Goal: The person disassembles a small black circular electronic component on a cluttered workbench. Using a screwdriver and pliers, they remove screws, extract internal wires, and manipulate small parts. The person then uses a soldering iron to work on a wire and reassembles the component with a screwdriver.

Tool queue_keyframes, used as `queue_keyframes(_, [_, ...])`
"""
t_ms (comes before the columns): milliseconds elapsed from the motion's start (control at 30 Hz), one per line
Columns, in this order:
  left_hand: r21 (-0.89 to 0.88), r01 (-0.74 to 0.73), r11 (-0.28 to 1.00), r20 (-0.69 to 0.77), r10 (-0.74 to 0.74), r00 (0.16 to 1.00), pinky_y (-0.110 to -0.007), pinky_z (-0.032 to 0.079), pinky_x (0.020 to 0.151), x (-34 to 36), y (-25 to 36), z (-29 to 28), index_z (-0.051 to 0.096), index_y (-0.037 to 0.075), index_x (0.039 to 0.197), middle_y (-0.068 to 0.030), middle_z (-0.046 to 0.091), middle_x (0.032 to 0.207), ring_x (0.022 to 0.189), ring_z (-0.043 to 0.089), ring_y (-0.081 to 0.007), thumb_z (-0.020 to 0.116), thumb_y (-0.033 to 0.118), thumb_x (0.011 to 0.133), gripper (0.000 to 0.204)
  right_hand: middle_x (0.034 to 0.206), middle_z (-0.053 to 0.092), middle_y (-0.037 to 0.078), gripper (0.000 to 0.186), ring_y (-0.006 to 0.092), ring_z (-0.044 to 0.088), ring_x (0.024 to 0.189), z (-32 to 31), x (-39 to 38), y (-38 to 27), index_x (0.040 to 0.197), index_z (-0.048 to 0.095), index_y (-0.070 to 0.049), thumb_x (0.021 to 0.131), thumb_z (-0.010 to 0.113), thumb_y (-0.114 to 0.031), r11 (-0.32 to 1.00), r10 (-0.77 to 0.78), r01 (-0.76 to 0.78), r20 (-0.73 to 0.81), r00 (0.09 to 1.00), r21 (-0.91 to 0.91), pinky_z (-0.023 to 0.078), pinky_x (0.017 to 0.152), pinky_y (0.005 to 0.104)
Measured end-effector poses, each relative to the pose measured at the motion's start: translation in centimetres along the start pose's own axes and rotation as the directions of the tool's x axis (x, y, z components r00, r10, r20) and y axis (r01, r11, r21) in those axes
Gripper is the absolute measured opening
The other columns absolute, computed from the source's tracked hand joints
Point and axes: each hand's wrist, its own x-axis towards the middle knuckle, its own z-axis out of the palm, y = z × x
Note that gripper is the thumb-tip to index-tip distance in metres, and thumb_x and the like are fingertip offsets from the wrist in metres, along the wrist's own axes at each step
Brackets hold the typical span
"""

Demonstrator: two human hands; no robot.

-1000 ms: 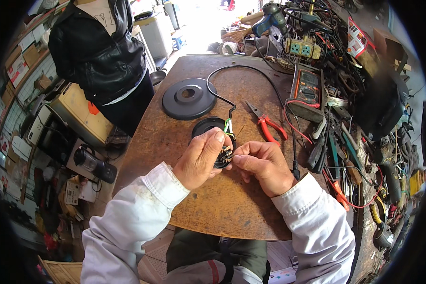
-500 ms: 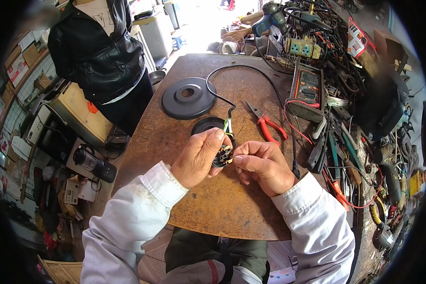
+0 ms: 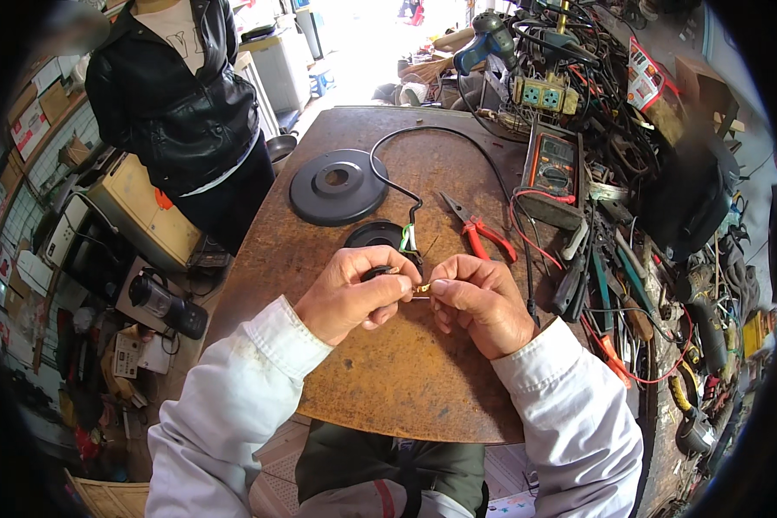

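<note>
Above the near middle of the wooden table, my left hand (image 3: 354, 293) is closed around a small black electrical connector (image 3: 376, 273), mostly hidden by the fingers. Thumb and forefinger of my right hand (image 3: 483, 309) pinch at a small brass terminal (image 3: 424, 288) between the two hands' fingertips. Green and white wires (image 3: 409, 237) end just beyond my left fingers, coming out of a black power cord (image 3: 387, 177) that loops over the table. Partly behind my left hand lies a black round base (image 3: 373, 233). Pliers with red handles (image 3: 475, 231) rest beyond my right hand.
A larger black round cover (image 3: 306, 198) lies at the table's far left. Along the right side stand a multimeter (image 3: 554, 166) with red leads, a socket block (image 3: 546, 95), a blue drill (image 3: 486, 43) and piled hand tools (image 3: 613, 268). A person in a black jacket (image 3: 177, 95) stands at the left.
My left hand has turned over the connector and shifted slightly left, so its brass contacts show less. My right hand stays pinched close by. The whole view has shifted a little.
</note>
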Motion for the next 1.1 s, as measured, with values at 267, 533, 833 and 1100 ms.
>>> queue_keyframes(267, [0.112,0.047,0.993,-0.055,-0.041,0.998,-0.021,0.035,0.047,0.2,0.5,0.6,0.064,0.0,0.098,-0.0034,0.059,0.073,0.056,0.049,-0.0066,0.069,0.01,0.088,0.015,0.071,0.058,0.001,0.012,0.0088,0.054,0.059,-0.1,-0.1,0.4,0.092,0.062,-0.003,0.094,0.063,-0.014,0.999,-0.041,0.04,-0.045,0.998,-0.024,0.042,0.053,0.024])
queue_keyframes(533, [0.064,-0.007,0.998,-0.073,0.012,0.997,-0.021,0.035,0.046,-0.2,0.4,0.7,0.056,0.003,0.089,-0.0076,0.06,0.083,0.053,0.046,-0.0057,0.065,0.007,0.088,0.009,0.077,0.058,-0.003,0.009,0.0033,0.05,0.068,0.0,0.1,1.3,0.095,0.064,-0.003,0.096,0.063,-0.012,0.951,-0.192,0.193,0.027,0.981,-0.242,0.04,0.059,0.0218])
queue_keyframes(833, [0.1,-0.116,0.988,-0.086,0.125,0.988,-0.021,0.038,0.045,-0.2,0.1,0.6,0.062,-0.001,0.087,-0.008,0.064,0.082,0.054,0.052,-0.0081,0.063,0.0,0.082,0.005,0.083,0.064,0.018,0.008,0.0352,0.064,0.076,1.7,-2.9,-1.5,0.093,0.063,0.0,0.088,0.064,-0.006,0.542,-0.455,0.465,0.22,0.863,-0.7,0.05,0.068,0.0401])
queue_keyframes(1100, [0.11,-0.119,0.987,-0.148,0.135,0.98,-0.022,0.042,0.049,0.2,0.4,0.7,0.064,0.001,0.088,-0.0025,0.062,0.07,0.057,0.055,-0.0071,0.072,0.01,0.088,0.012,0.081,0.066,0.018,0.009,0.0267,0.066,0.073,2.1,-3.2,-4.3,0.094,0.067,0.002,0.087,0.065,-0.004,0.616,-0.389,0.326,0.084,0.918,-0.717,0.051,0.069,0.0353])
